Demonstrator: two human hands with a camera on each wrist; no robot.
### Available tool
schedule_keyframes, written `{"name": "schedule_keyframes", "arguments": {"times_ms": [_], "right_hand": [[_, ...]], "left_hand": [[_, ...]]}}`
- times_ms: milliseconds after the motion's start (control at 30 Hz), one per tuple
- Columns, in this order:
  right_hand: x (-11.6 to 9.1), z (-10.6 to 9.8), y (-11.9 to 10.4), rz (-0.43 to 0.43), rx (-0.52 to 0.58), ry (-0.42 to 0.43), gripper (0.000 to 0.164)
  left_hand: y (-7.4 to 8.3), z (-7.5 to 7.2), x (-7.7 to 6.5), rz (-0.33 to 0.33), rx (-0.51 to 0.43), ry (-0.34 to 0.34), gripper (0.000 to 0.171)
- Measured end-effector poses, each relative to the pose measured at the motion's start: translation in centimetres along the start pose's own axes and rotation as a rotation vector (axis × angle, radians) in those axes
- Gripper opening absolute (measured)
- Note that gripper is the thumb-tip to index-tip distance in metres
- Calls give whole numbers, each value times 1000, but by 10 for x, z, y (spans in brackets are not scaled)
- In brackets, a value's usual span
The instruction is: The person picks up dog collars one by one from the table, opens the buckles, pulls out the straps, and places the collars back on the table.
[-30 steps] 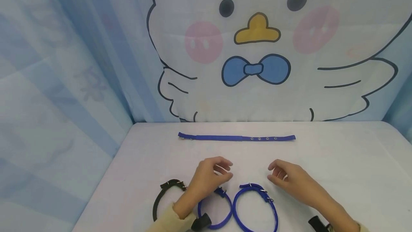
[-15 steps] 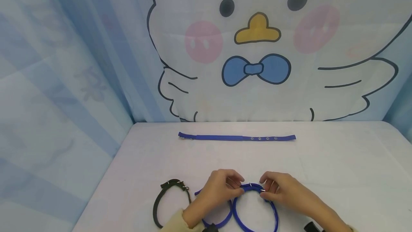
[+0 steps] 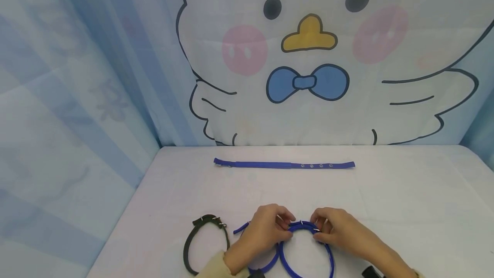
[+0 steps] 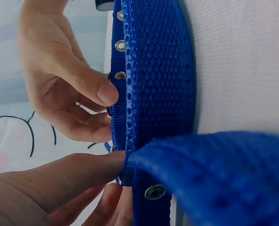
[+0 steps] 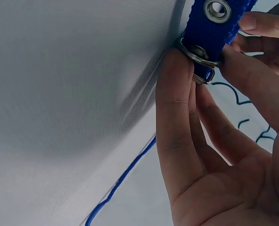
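Note:
A blue collar [image 3: 302,225], closed into a ring, stands on the white table in the head view. My left hand [image 3: 268,226] pinches its upper left part between thumb and fingers. On the other side of the same stretch, my right hand [image 3: 337,228] grips the strap by its metal fittings. The right wrist view has my thumb and fingers around the strap beside a metal ring [image 5: 196,55] and an eyelet [image 5: 217,10]. In the left wrist view, the woven band [image 4: 160,70] fills the middle, with both hands on its edge.
A second blue collar [image 3: 266,268] ring lies partly hidden under my left hand and wrist. Left of it is a dark green collar [image 3: 186,250] ring. A straight blue collar [image 3: 262,165] with eyelets lies across the back of the table [image 3: 409,192].
Both hands have come down and inward from above the table to the right-hand blue collar and now hold it. The straight collar and the green one have stayed put.

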State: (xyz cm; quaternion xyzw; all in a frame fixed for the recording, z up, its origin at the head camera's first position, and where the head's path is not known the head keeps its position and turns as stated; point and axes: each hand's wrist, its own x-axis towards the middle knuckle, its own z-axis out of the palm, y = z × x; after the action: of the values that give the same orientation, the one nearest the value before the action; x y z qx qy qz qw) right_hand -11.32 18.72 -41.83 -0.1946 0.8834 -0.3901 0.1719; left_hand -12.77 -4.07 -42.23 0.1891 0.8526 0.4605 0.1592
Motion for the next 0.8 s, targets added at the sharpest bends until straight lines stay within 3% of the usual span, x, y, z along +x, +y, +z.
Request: {"name": "schedule_keyframes", "arguments": {"times_ms": [333,800], "right_hand": [[1,1,-3,35,-41,20,18],[1,-5,-17,50,-123,113,24]], "left_hand": [[0,-1,0,11,1,24,25],[6,-11,-3,40,-47,74,23]]}}
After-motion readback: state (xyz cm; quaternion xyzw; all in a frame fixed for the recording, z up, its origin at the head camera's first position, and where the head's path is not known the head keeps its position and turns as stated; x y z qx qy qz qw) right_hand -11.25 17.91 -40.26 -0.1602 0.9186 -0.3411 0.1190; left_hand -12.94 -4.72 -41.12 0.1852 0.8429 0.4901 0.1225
